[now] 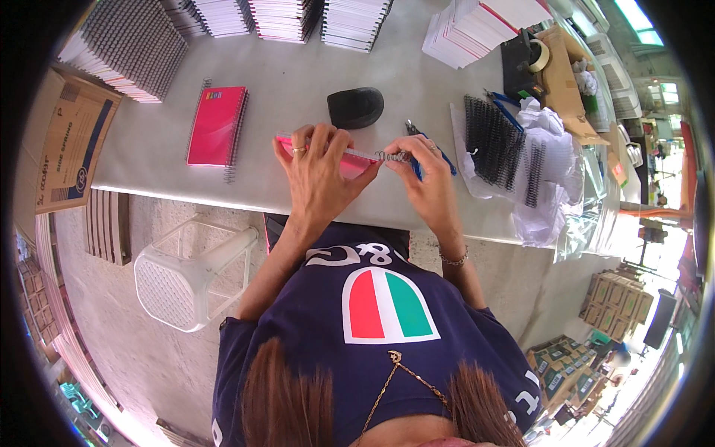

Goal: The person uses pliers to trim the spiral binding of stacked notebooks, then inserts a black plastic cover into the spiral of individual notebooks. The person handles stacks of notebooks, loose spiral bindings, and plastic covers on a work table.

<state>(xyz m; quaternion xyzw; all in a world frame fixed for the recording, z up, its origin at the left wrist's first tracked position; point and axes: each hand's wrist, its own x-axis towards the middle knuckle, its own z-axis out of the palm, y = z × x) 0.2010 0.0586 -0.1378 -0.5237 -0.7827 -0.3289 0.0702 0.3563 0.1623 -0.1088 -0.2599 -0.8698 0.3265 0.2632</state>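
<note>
My left hand [322,167] lies over a pink-covered notebook [353,165] on the grey table [298,89], fingers pressing on its edge. My right hand [426,179] pinches one end of a metal spiral coil [391,156] that runs along the notebook's top edge. A blue-handled tool [414,132] lies just behind my right hand. Most of the pink notebook is hidden under my left hand.
A finished red spiral notebook [216,124] lies to the left. A black rounded object [356,106] sits behind my hands. Black spiral coils [491,141] lie on plastic at right. Stacks of notebooks [283,18] line the far edge. A tape dispenser [527,61] and a white plastic stool [190,272] are nearby.
</note>
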